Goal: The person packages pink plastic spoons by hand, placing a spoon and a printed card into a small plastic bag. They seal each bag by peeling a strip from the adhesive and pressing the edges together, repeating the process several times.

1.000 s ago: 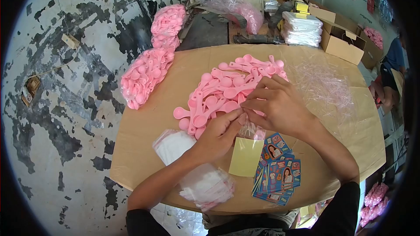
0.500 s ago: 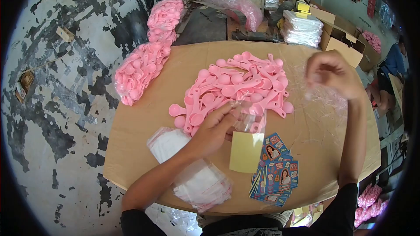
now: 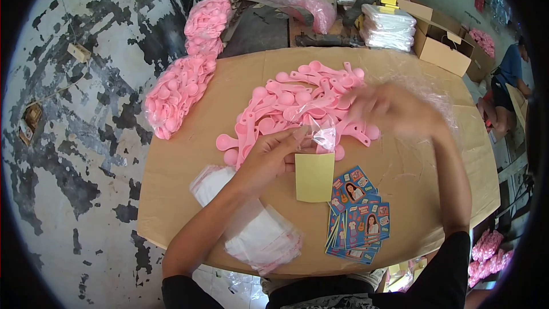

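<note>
My left hand [image 3: 278, 151] pinches a small clear plastic bag [image 3: 323, 135] by its upper part. A plain yellow card [image 3: 314, 178] hangs at the bag's lower end. Just behind lies a heap of pink measuring scoops [image 3: 286, 98]. Over the heap's right side is my right hand [image 3: 392, 106], its fingers smeared by motion. A stack of blue printed cards [image 3: 366, 223] is fanned out on the table, right of the yellow card. Beneath my left forearm, a pile of flat clear bags [image 3: 260, 237] is partly hidden.
Brown paper covers the table [image 3: 423, 194]. Filled bags of pink scoops [image 3: 179, 92] stand at its left back edge. Beyond the far edge are a stack of wrapped packs [image 3: 389, 27] and an open carton [image 3: 443, 46]. Another person [image 3: 510, 74] sits at far right.
My right hand has swept left and down, from beside the heap to over its right side. My left hand keeps hold of the bag; the whole view has shifted slightly.
</note>
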{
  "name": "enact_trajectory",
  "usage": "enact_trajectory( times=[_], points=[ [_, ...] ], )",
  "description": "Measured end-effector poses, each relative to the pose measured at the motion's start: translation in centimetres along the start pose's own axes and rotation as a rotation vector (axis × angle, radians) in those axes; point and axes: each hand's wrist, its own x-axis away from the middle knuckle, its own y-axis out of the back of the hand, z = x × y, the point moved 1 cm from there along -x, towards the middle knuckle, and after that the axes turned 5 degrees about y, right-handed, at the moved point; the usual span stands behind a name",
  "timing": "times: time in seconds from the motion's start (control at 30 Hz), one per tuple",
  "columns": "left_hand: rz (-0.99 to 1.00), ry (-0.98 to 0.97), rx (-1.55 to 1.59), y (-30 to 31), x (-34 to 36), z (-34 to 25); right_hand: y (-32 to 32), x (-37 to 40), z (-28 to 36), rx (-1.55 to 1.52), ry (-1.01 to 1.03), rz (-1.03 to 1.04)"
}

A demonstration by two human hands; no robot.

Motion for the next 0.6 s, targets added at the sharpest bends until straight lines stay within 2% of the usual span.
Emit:
enact_trajectory(
  times=[0.07,0.17,0.27,0.33,0.47,0.53,0.6],
  points=[
    [-0.024,-0.037,0.024,0.1,0.0,-0.3,-3.5,-1.0,1.8,-0.141,-0.067,0.203],
    [-0.082,-0.074,0.014,0.2,0.2,-0.2,-6.5,-1.6,0.2,-0.383,-0.122,0.034],
    [-0.144,-0.104,0.022,0.2,0.1,-0.2,-6.6,-1.8,-0.4,-0.585,-0.093,-0.013],
    [-0.125,-0.143,-0.058,0.0,0.6,-1.0,-7.0,-1.8,-0.8,-0.522,-0.096,-0.005],
    [-0.12,-0.075,-0.138,0.5,0.3,-0.4,-6.2,-1.6,-0.6,-0.463,-0.106,0.061],
    [-0.1,-0.063,-0.074,0.5,0.5,-1.1,-6.2,-1.8,-0.5,-0.461,-0.103,-0.04],
    [-0.073,-0.101,-0.192,1.2,0.2,-0.9,-6.3,-2.0,-0.7,-0.458,-0.094,-0.1]
  ],
)
